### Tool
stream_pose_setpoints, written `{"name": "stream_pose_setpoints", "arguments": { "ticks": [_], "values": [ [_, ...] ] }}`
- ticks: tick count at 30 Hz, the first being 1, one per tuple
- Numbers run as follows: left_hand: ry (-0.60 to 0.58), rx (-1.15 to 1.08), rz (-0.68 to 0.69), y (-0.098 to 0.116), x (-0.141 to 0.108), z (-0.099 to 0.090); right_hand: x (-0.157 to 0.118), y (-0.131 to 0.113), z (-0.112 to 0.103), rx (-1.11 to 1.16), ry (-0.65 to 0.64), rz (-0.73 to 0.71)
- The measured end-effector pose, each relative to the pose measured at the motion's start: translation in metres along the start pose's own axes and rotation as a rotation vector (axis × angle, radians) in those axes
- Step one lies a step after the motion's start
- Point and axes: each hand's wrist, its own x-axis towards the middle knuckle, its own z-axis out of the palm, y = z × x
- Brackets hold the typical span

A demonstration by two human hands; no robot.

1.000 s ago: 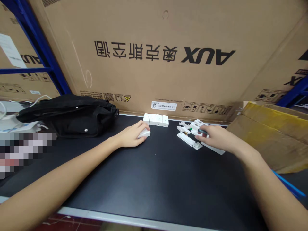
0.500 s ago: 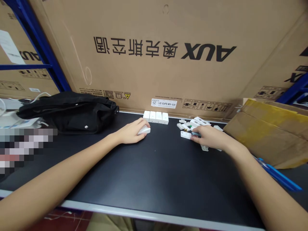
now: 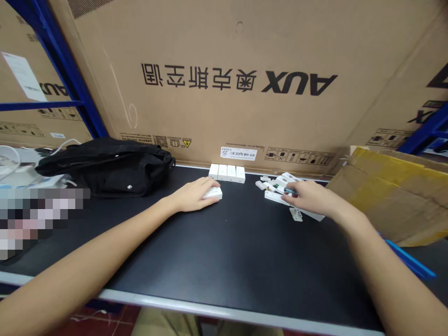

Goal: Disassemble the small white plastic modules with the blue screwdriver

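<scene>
My left hand (image 3: 194,195) is closed around a small white plastic box (image 3: 214,193) resting on the black table. Over at the right, my right hand (image 3: 308,196) grips a small dark cylindrical object (image 3: 290,191), most of it hidden by the fingers. Under those fingers lies a long white plastic casing (image 3: 275,197), touched by the thumb. Loose white plastic parts (image 3: 280,181) are piled just behind it, and a clear-white piece (image 3: 296,214) lies in front. Several white boxes (image 3: 227,173) stand in a row beyond my left hand.
A large brown carton (image 3: 210,116) walls off the back of the black table (image 3: 217,261). On the left lie a black bag (image 3: 112,168) and white cables. A taped cardboard box (image 3: 395,200) stands at the right, with a blue object (image 3: 409,259) beside it.
The white box under my left hand has shifted slightly right and nearer. More of the long white casing shows under my right hand, now at a slant. The view has tilted a little.
</scene>
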Motion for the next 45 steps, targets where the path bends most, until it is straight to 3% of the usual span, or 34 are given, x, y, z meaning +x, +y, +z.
{"name": "stream_pose_setpoints", "arguments": {
  "ticks": [5,11,15,19,21,24,30,38,40,43,45],
  "values": [
    [-0.024,0.025,0.015,0.0,0.003,0.001,-0.006,0.013,-0.005,0.059,-0.084,-0.002],
    [-0.02,0.041,0.03,0.001,0.003,0.0,-0.007,0.01,0.002,0.045,-0.245,0.0],
    [-0.022,0.038,0.065,0.004,0.002,0.0,-0.007,0.004,0.001,-0.042,-0.18,0.016],
    [-0.005,0.036,0.105,0.009,0.002,0.001,-0.008,-0.018,0.001,-0.093,-0.011,-0.008],
    [0.011,0.024,0.103,0.013,0.002,0.002,-0.011,-0.034,0.002,-0.092,0.034,-0.088],
    [0.037,-0.013,0.065,0.016,0.001,0.005,-0.016,-0.056,0.003,-0.022,0.002,-0.26],
    [0.074,0.048,0.054,0.018,0.0,0.01,-0.026,-0.079,0.002,0.141,0.003,-0.468],
    [0.084,0.039,0.016,0.021,0.001,0.004,-0.031,-0.112,0.022,0.174,0.063,-0.523],
    [0.078,0.055,0.015,0.021,0.001,0.003,-0.032,-0.113,0.02,0.271,-0.006,-0.593],
    [0.066,0.074,0.014,0.022,0.002,0.003,-0.035,-0.109,0.01,0.513,-0.207,-0.786],
    [0.063,0.076,0.016,0.022,0.002,0.002,-0.036,-0.104,0.002,0.623,-0.197,-0.82]
  ]
}}
